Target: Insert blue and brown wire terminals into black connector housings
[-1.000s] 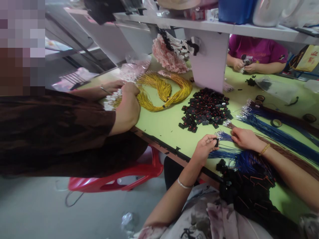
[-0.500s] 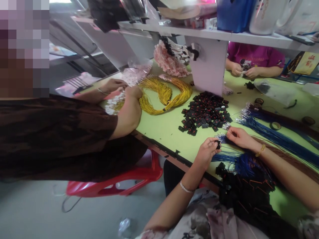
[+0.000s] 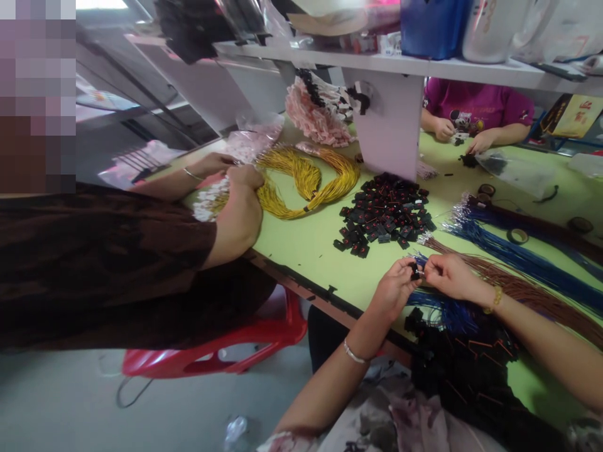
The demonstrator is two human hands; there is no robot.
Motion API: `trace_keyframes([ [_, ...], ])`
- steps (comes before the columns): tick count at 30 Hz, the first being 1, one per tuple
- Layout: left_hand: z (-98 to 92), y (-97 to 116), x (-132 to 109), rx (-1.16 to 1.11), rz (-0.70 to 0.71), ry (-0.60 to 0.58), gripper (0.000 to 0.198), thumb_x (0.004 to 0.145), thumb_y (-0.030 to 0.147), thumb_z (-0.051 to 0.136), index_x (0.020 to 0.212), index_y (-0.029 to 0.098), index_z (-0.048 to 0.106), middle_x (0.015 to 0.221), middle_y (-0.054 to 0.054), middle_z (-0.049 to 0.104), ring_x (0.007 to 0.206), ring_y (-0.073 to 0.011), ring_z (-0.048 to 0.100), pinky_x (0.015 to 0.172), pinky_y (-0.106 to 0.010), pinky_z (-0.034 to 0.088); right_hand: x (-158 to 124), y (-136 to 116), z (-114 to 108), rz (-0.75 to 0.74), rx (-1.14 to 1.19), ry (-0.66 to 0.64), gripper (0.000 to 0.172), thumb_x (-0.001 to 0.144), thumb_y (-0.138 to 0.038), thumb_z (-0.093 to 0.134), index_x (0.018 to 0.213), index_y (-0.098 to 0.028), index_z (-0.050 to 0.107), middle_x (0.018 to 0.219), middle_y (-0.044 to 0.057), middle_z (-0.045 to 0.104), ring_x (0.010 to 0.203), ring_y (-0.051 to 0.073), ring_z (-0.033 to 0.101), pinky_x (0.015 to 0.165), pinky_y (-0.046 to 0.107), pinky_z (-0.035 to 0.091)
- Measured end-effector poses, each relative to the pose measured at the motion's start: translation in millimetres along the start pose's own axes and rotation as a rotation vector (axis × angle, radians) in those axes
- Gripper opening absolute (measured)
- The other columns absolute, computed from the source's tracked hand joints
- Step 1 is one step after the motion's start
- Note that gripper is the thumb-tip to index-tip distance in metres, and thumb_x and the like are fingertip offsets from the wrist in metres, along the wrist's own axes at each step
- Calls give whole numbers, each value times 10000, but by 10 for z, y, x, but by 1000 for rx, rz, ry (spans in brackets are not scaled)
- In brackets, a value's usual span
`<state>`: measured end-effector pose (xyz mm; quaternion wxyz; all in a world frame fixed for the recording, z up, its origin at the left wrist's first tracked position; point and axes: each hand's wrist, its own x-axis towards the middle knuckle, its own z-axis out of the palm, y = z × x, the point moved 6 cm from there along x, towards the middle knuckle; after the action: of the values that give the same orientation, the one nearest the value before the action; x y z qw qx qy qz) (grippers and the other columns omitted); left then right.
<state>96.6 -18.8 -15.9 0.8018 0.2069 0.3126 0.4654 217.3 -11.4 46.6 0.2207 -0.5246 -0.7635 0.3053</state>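
My left hand (image 3: 394, 284) is closed on a small black connector housing (image 3: 415, 271), held just over the table's near edge. Close on its right, my right hand (image 3: 445, 274) pinches a thin wire with a silvery terminal end (image 3: 421, 273), its tip at the housing. Beneath both hands lie blue wires (image 3: 431, 302), and a brown wire bundle (image 3: 506, 279) runs off to the right. Beyond them is a heap of black connector housings (image 3: 389, 210), some showing red. Nearer my body sits a dark pile of housings with wires (image 3: 466, 358).
A co-worker's arm (image 3: 238, 213) reaches over the table at left, by yellow wire bundles (image 3: 306, 182). Another person's hands (image 3: 480, 141) work across the table. A shelf (image 3: 330, 59) on a white upright panel (image 3: 389, 125) overhangs it. A red stool (image 3: 221, 351) stands at lower left.
My right hand has come from the brown wires' terminal ends towards my left hand, bringing a wire end to the housing. The far person's right-side hand has moved to the dark parts.
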Motion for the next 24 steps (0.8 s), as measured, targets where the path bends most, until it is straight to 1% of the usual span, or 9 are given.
trace_keyframes([
  [6,16,16,-11,32,7,-15,289,682,214,741,920,148,591,841,-31,617,782,-118,583,760,-256,473,-6,20,13,-9,-70,19,114,737,-204,549,630,-166,559,532,-35,539,478,78,408,490,200,248],
  [10,15,19,-30,73,28,26,333,644,241,777,907,144,597,815,-21,619,751,-109,584,741,-252,481,-11,-18,12,-16,-114,48,124,740,-212,555,623,-168,554,519,-34,524,475,80,395,496,204,246],
  [15,-13,12,-59,234,77,110,385,592,287,814,874,135,602,734,-12,619,668,-102,576,665,-243,487,-32,-53,44,-50,-88,30,120,753,-182,537,634,-166,537,559,-16,536,502,87,410,513,207,264],
  [19,-27,-17,-63,216,35,126,390,575,309,821,847,136,602,716,-5,617,648,-99,582,667,-255,501,-66,-65,71,-128,-61,-15,117,775,-148,500,666,-167,539,609,-13,541,538,89,419,534,205,280],
  [21,-19,-27,-62,199,31,129,390,566,312,824,835,137,602,714,-2,618,644,-95,581,662,-249,501,-78,-53,89,-121,-38,-26,117,758,-132,504,649,-168,526,588,-24,522,521,83,402,520,202,269],
  [24,1,-33,-63,216,52,137,398,551,325,829,814,136,598,722,-9,627,648,-102,583,646,-249,500,-69,-14,81,-82,-27,-8,119,748,-139,512,633,-167,519,547,-39,492,496,78,376,501,200,255],
])
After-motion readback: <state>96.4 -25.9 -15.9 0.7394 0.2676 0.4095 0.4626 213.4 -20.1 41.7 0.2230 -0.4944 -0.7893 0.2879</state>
